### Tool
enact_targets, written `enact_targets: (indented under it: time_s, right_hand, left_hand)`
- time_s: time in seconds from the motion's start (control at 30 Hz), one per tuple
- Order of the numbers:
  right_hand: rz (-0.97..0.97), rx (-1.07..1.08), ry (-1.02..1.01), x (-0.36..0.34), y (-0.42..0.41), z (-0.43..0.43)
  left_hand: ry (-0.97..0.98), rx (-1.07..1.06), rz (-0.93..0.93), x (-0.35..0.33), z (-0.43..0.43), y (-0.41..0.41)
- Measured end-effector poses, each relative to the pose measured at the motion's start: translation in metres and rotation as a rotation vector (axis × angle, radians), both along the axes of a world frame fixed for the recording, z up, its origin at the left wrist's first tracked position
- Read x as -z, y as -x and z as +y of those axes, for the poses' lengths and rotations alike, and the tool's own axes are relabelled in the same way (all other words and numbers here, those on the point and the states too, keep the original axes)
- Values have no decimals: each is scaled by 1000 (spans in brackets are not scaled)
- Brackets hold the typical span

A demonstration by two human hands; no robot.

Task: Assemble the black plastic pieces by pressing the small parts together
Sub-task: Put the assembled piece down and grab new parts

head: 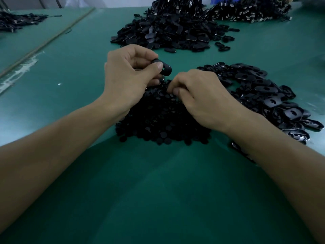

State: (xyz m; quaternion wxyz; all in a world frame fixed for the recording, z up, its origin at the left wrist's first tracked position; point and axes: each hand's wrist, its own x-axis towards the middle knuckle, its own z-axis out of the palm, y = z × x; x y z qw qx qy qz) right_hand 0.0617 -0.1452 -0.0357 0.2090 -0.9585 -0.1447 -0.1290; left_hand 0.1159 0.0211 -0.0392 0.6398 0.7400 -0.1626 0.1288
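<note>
My left hand (128, 76) grips a black oval plastic shell (165, 68) between thumb and fingers, held just above the table. Beneath both hands lies a heap of small round black buttons (158, 120). My right hand (198, 99) has its fingers curled down into the top of that heap, thumb against forefinger; whether a button sits between them is hidden. The two hands are close together, a few centimetres apart.
A green mat (158, 191) covers the table. A pile of black oval shells (263, 95) lies to the right, a tall heap (168, 27) straight ahead, another (251, 9) at the back right, and a small pile (15, 20) far left. A thin rod (47, 41) runs diagonally at left.
</note>
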Motion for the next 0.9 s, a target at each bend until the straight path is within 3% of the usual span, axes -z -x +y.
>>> enact_targets:
  time_s: [0.13, 0.6, 0.9]
  right_hand:
    - [9, 1, -124, 0, 1, -3]
    - [-84, 4, -268, -2, 3, -6]
    - [-163, 70, -561, -4, 2, -5]
  left_hand:
    - [4, 4, 9, 0, 1, -1]
    - [15, 23, 41, 1, 3, -1]
    - [28, 101, 98, 2, -3, 3]
